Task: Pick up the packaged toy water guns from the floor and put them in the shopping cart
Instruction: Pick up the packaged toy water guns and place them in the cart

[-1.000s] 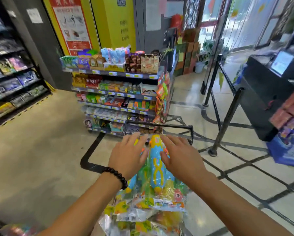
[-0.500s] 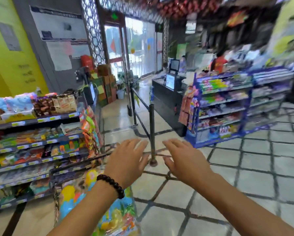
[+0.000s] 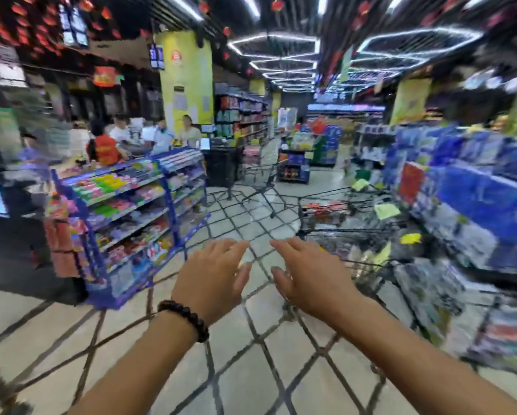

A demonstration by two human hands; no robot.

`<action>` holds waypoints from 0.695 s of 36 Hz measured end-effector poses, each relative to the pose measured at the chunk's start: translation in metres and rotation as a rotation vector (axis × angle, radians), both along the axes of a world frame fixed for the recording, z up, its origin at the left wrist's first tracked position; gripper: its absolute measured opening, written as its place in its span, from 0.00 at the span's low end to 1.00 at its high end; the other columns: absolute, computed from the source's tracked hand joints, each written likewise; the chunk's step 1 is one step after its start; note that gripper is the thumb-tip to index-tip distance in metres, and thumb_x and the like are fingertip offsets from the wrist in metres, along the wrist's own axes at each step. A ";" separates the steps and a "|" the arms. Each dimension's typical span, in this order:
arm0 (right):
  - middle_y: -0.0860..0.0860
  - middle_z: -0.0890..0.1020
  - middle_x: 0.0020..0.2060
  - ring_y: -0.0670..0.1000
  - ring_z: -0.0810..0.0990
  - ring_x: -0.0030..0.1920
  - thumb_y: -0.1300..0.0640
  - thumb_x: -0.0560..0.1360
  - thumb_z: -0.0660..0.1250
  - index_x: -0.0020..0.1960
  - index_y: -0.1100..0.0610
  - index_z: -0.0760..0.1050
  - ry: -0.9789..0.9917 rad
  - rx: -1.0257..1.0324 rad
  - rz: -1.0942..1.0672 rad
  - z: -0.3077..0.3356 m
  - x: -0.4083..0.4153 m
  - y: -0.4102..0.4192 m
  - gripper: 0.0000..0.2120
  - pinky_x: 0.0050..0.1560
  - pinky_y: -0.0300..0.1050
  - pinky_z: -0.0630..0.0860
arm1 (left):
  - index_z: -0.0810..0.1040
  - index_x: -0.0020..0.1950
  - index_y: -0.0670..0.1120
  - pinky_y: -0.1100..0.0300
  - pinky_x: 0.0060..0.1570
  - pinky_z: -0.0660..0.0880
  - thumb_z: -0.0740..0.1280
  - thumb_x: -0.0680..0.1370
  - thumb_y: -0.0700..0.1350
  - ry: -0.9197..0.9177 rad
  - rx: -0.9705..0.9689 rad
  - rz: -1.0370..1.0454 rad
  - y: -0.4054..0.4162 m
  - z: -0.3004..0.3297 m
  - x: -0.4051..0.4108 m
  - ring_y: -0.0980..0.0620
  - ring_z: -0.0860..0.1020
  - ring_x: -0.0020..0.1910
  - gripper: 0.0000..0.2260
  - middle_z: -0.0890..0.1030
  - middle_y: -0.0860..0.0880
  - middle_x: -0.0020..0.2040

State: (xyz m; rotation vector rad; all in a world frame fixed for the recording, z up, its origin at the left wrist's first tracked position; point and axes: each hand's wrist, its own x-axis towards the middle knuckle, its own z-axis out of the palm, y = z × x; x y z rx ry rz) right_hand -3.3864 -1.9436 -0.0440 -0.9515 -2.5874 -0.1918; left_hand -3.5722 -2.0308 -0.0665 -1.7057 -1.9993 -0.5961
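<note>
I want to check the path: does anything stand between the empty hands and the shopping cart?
Nothing visible does. The left hand and right hand hover open over the floor tiles, and the shopping cart stands just beyond the right hand. The picture is blurred; no water guns show.

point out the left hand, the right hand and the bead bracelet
left hand [image 3: 213, 280], head view, on the back of the open hand
right hand [image 3: 306, 275], head view, on the back of the open hand
bead bracelet [image 3: 188, 317], head view, on the dark beads across the left wrist
</note>
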 end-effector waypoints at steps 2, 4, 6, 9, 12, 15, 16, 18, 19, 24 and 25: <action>0.46 0.74 0.69 0.55 0.74 0.65 0.42 0.83 0.57 0.77 0.44 0.62 0.021 -0.006 -0.114 0.005 0.048 0.013 0.23 0.53 0.53 0.78 | 0.77 0.66 0.53 0.48 0.48 0.80 0.67 0.79 0.55 0.034 -0.005 -0.091 0.030 0.007 0.041 0.46 0.79 0.57 0.16 0.81 0.51 0.60; 0.46 0.75 0.67 0.55 0.76 0.64 0.42 0.82 0.57 0.76 0.44 0.63 0.045 0.005 -0.214 0.007 0.097 0.023 0.22 0.51 0.52 0.78 | 0.76 0.67 0.53 0.49 0.49 0.80 0.65 0.80 0.56 0.074 -0.014 -0.165 0.059 0.013 0.085 0.46 0.80 0.57 0.17 0.81 0.51 0.62; 0.47 0.75 0.67 0.56 0.76 0.63 0.41 0.82 0.58 0.76 0.44 0.64 0.061 0.006 -0.291 0.007 0.148 0.032 0.23 0.51 0.52 0.79 | 0.77 0.67 0.53 0.49 0.49 0.80 0.65 0.80 0.57 0.105 -0.023 -0.246 0.084 0.017 0.131 0.46 0.80 0.57 0.17 0.81 0.51 0.61; 0.48 0.75 0.67 0.56 0.76 0.63 0.42 0.82 0.60 0.76 0.45 0.64 0.099 -0.002 -0.397 0.003 0.227 0.046 0.23 0.51 0.54 0.79 | 0.75 0.67 0.52 0.47 0.50 0.81 0.65 0.80 0.56 0.137 -0.032 -0.383 0.118 0.020 0.205 0.44 0.79 0.58 0.17 0.80 0.49 0.61; 0.47 0.73 0.69 0.56 0.75 0.65 0.42 0.81 0.60 0.76 0.44 0.63 0.129 -0.003 -0.509 -0.002 0.305 0.059 0.25 0.52 0.55 0.80 | 0.76 0.64 0.53 0.51 0.41 0.79 0.67 0.78 0.55 0.188 -0.016 -0.490 0.149 0.023 0.278 0.46 0.80 0.52 0.16 0.80 0.51 0.57; 0.45 0.73 0.70 0.55 0.74 0.65 0.42 0.81 0.59 0.78 0.44 0.61 0.137 -0.006 -0.612 -0.008 0.390 0.070 0.26 0.54 0.53 0.79 | 0.71 0.71 0.53 0.49 0.52 0.80 0.56 0.81 0.58 0.209 -0.045 -0.637 0.185 0.023 0.365 0.46 0.76 0.61 0.20 0.78 0.51 0.64; 0.45 0.73 0.70 0.55 0.74 0.65 0.42 0.82 0.59 0.78 0.44 0.61 0.138 -0.002 -0.649 -0.010 0.417 0.073 0.26 0.53 0.53 0.79 | 0.70 0.72 0.53 0.48 0.53 0.80 0.55 0.81 0.58 0.212 -0.038 -0.667 0.196 0.021 0.392 0.46 0.75 0.62 0.21 0.77 0.50 0.65; 0.43 0.71 0.71 0.54 0.74 0.65 0.42 0.82 0.58 0.78 0.43 0.60 0.144 0.003 -0.717 -0.016 0.467 0.076 0.26 0.53 0.53 0.79 | 0.72 0.72 0.52 0.50 0.51 0.80 0.59 0.81 0.57 0.198 -0.023 -0.731 0.216 0.016 0.446 0.46 0.76 0.61 0.21 0.78 0.50 0.64; 0.42 0.71 0.72 0.53 0.73 0.67 0.41 0.82 0.58 0.79 0.44 0.60 0.148 -0.001 -0.744 -0.019 0.492 0.076 0.26 0.54 0.53 0.79 | 0.74 0.72 0.51 0.51 0.52 0.80 0.61 0.81 0.56 0.188 -0.013 -0.763 0.223 0.012 0.473 0.46 0.77 0.60 0.21 0.78 0.50 0.64; 0.42 0.70 0.74 0.51 0.71 0.70 0.42 0.82 0.58 0.79 0.44 0.60 0.154 -0.034 -0.893 -0.034 0.603 0.074 0.27 0.58 0.51 0.78 | 0.71 0.75 0.51 0.46 0.62 0.76 0.58 0.81 0.57 0.172 -0.032 -0.920 0.252 -0.004 0.591 0.45 0.73 0.68 0.23 0.75 0.47 0.71; 0.42 0.70 0.74 0.52 0.71 0.70 0.43 0.82 0.58 0.79 0.44 0.60 0.160 -0.046 -0.921 -0.038 0.623 0.072 0.27 0.60 0.51 0.78 | 0.72 0.74 0.51 0.46 0.63 0.76 0.56 0.81 0.57 0.170 -0.031 -0.947 0.256 -0.006 0.611 0.44 0.74 0.67 0.24 0.75 0.46 0.71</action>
